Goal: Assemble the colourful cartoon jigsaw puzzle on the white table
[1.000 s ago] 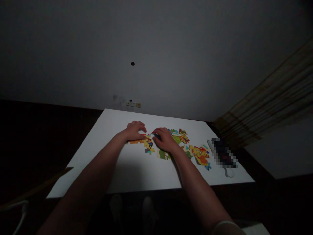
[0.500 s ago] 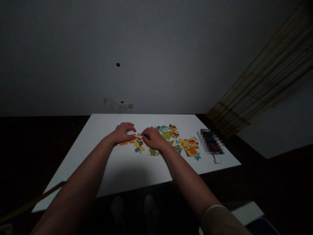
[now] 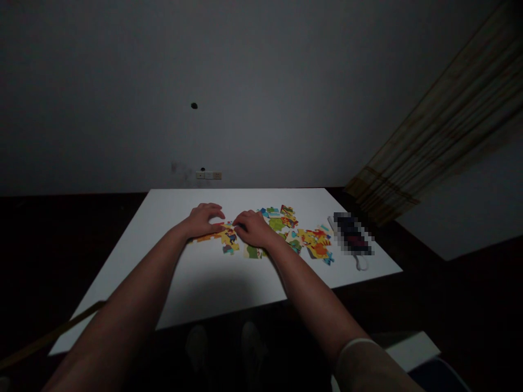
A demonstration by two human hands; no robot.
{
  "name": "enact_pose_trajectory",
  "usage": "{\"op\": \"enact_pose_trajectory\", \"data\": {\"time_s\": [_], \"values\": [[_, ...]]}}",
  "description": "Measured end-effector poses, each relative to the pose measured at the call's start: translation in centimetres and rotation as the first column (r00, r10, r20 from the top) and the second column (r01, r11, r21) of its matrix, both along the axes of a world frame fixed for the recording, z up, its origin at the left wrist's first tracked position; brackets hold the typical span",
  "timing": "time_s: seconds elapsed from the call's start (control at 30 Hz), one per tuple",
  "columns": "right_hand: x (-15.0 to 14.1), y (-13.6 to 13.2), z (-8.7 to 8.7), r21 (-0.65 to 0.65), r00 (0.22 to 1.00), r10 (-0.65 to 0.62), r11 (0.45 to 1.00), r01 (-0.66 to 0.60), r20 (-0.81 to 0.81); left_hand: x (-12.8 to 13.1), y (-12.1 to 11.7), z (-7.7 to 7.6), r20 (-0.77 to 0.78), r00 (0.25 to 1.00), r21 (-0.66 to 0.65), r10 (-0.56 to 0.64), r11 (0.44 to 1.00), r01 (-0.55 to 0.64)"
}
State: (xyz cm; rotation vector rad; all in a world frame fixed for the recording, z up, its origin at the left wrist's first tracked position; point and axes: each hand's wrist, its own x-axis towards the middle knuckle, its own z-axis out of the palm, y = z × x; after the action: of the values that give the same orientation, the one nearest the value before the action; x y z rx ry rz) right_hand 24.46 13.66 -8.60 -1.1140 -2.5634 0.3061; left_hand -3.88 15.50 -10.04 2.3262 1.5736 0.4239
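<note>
Joined jigsaw puzzle pieces (image 3: 229, 238), yellow and orange with a cartoon figure, lie flat on the white table between my two hands. My left hand (image 3: 202, 220) rests over their left part. Its thumb lies along the pieces and its fingers arch above, apart from the thumb. From the right, my right hand (image 3: 252, 228) reaches in with curled fingers, thumb and forefinger closed at the upper right edge of the joined pieces. A puzzle piece seems to be at those fingertips, mostly hidden by them. Just below that hand lies a green and cream puzzle piece (image 3: 253, 252).
Several loose pieces, including a green puzzle piece (image 3: 276, 224), lie right of my right hand. Farther right is a joined orange tiger section (image 3: 317, 242). A pixelated dark object (image 3: 353, 234) with a white loop sits near the right edge of the white table (image 3: 204, 283).
The view has shifted slightly. Both hands stay at the same joined pieces, with hardly any movement of the fingers.
</note>
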Motion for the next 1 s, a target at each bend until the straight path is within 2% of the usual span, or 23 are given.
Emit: {"op": "enact_pose_trajectory", "data": {"time_s": [0.23, 0.4, 0.5, 0.77, 1.0], "values": [[0.1, 0.1, 0.1, 0.017, 1.000, -0.028, 0.999, 0.028, -0.001, -0.2, 0.1, -0.2, 0.015, 1.000, 0.012, -0.012, 1.000, 0.012], [0.5, 0.6, -0.1, 0.048, 0.988, -0.152, 0.987, 0.153, -0.022, -0.4, 0.4, -0.7, 0.037, 0.999, 0.015, -0.026, 1.000, 0.025], [0.7, 0.7, -0.3, 0.046, 0.983, -0.186, 0.982, 0.185, 0.000, -0.4, 0.6, -1.0, 0.043, 0.999, 0.014, -0.031, 0.999, 0.031], [0.6, 0.9, -0.5, 0.044, 0.993, -0.113, 0.993, 0.111, 0.046, -0.3, 0.6, -1.0, 0.032, 0.999, 0.002, -0.017, 1.000, 0.017], [0.7, 1.0, -1.0, 0.059, 0.993, -0.115, 0.992, 0.113, 0.028, -0.1, 0.3, -0.7, 0.031, 1.000, 0.003, -0.004, 1.000, 0.004]]}}
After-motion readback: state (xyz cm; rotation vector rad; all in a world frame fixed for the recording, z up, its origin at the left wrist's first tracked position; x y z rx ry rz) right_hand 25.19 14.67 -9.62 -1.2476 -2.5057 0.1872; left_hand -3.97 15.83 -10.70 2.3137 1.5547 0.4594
